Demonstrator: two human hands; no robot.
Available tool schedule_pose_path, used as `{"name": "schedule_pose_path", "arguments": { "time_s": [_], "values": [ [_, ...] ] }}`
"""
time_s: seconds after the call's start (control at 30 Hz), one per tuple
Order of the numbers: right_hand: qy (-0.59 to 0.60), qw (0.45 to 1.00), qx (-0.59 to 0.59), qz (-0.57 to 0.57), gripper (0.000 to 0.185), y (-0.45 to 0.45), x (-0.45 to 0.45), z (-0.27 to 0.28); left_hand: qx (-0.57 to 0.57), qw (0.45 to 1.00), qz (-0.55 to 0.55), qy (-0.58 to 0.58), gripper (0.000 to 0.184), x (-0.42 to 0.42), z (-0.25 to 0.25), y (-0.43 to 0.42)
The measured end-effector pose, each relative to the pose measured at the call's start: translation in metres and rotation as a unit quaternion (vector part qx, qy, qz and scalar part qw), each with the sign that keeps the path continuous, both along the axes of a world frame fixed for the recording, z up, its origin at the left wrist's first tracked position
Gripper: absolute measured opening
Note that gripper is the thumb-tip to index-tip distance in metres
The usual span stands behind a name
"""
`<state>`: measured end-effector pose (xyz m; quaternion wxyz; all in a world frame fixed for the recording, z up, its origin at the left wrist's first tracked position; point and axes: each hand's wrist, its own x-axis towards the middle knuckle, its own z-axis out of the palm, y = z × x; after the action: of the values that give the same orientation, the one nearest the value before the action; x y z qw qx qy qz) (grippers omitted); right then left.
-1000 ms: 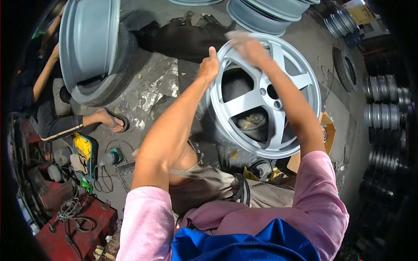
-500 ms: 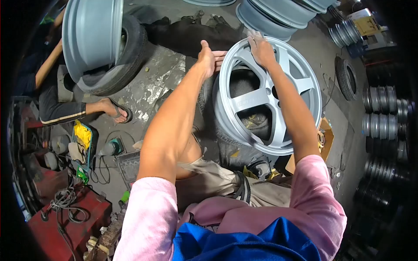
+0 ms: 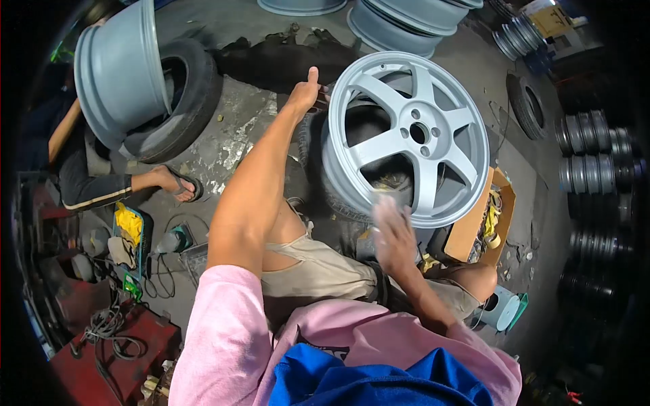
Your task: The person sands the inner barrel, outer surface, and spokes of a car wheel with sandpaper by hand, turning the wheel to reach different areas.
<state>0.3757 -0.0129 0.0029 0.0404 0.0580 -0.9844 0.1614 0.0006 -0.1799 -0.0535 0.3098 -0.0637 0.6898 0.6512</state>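
A pale grey spoked wheel rim (image 3: 418, 157) lies tilted on a dark tyre in front of my knees. Beside its upper left edge is my left hand (image 3: 304, 93), thumb raised and fingers stretched toward the rim, partly in shadow. My right hand (image 3: 395, 238) is at the rim's near edge, blurred, its fingers close together. A small greyish patch shows at those fingertips, too smeared to identify.
An open cardboard box (image 3: 468, 230) stands right of the rim. Another person's sandalled foot (image 3: 177, 184) is at left, near a second rim (image 3: 122, 71) and a tyre (image 3: 196, 101). A red machine (image 3: 122, 358) is lower left; stacked rims (image 3: 589, 174) are at right.
My right hand has moved from the rim's far edge down to its near edge. My left hand has shifted slightly left in view, and the whole rim face now shows.
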Motion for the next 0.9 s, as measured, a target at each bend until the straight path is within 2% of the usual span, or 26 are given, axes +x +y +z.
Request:
{"name": "schedule_pose_path", "arguments": {
  "time_s": [0.07,0.17,0.23,0.3,0.33,0.43,0.47,0.5,0.57,0.6,0.63,0.67,0.7,0.73,0.77,0.8,0.83,0.87,0.9],
  "values": [
    [0.023,0.996,0.034,-0.078,0.062,0.036,0.035,-0.002,-0.153,0.975,-0.009,0.160,0.098,-0.013,-0.028,0.019],
    [0.066,0.975,0.011,-0.213,0.046,0.082,0.056,-0.006,-0.142,0.976,-0.051,0.155,0.096,-0.003,-0.015,0.038],
    [0.084,0.963,0.004,-0.256,0.044,0.116,0.047,-0.014,-0.137,0.973,-0.070,0.170,0.095,0.000,-0.009,0.049],
    [0.133,0.946,0.025,-0.293,0.045,0.152,0.026,-0.021,-0.172,0.970,-0.028,0.170,0.092,0.009,0.003,0.055],
    [0.120,0.944,0.049,-0.303,0.046,0.170,0.006,-0.013,-0.190,0.967,-0.005,0.168,0.091,0.012,0.006,0.057],
    [0.101,0.929,-0.004,-0.355,0.045,0.241,-0.064,-0.008,-0.208,0.967,0.000,0.148,0.091,0.009,0.003,0.059],
    [0.057,0.933,0.047,-0.352,0.045,0.281,-0.089,-0.018,-0.208,0.969,0.002,0.135,0.091,0.009,0.002,0.059],
    [0.014,0.933,0.098,-0.346,0.044,0.314,-0.120,-0.030,-0.209,0.968,0.003,0.135,0.091,0.009,0.001,0.059],
    [-0.003,0.929,0.272,-0.251,0.043,0.327,-0.188,-0.026,-0.215,0.968,0.005,0.131,0.092,0.008,0.000,0.060],
    [-0.002,0.922,0.311,-0.229,0.043,0.328,-0.228,-0.029,-0.218,0.967,0.007,0.131,0.092,0.007,0.001,0.061],
    [0.064,0.928,0.277,-0.241,0.044,0.343,-0.277,-0.061,-0.227,0.965,0.006,0.132,0.093,0.008,0.003,0.062],
    [0.051,0.923,0.334,-0.185,0.045,0.317,-0.309,-0.051,-0.238,0.962,0.005,0.132,0.094,0.009,0.002,0.061],
    [0.186,0.937,0.247,-0.163,0.045,0.301,-0.347,-0.069,-0.247,0.961,0.000,0.128,0.096,0.005,-0.003,0.061],
    [0.081,0.975,0.157,-0.137,0.045,0.268,-0.374,-0.054,-0.253,0.959,0.002,0.127,0.096,0.004,-0.003,0.060],
    [0.056,0.983,0.092,-0.147,0.043,0.214,-0.391,-0.037,-0.264,0.956,0.000,0.130,0.094,0.004,-0.003,0.060],
    [0.127,0.990,0.061,-0.018,0.041,0.186,-0.410,-0.052,-0.272,0.953,-0.003,0.133,0.093,0.004,-0.002,0.061],
    [0.235,0.966,0.075,0.079,0.037,0.151,-0.425,-0.070,-0.274,0.952,-0.004,0.134,0.093,0.005,0.001,0.060],
    [0.059,0.985,0.138,0.088,0.036,0.100,-0.398,-0.029,-0.283,0.949,-0.015,0.138,0.091,0.005,0.003,0.059],
    [0.109,0.985,0.043,0.127,0.037,0.068,-0.391,-0.028,-0.291,0.946,-0.026,0.142,0.088,0.006,0.006,0.059]
  ]
}}
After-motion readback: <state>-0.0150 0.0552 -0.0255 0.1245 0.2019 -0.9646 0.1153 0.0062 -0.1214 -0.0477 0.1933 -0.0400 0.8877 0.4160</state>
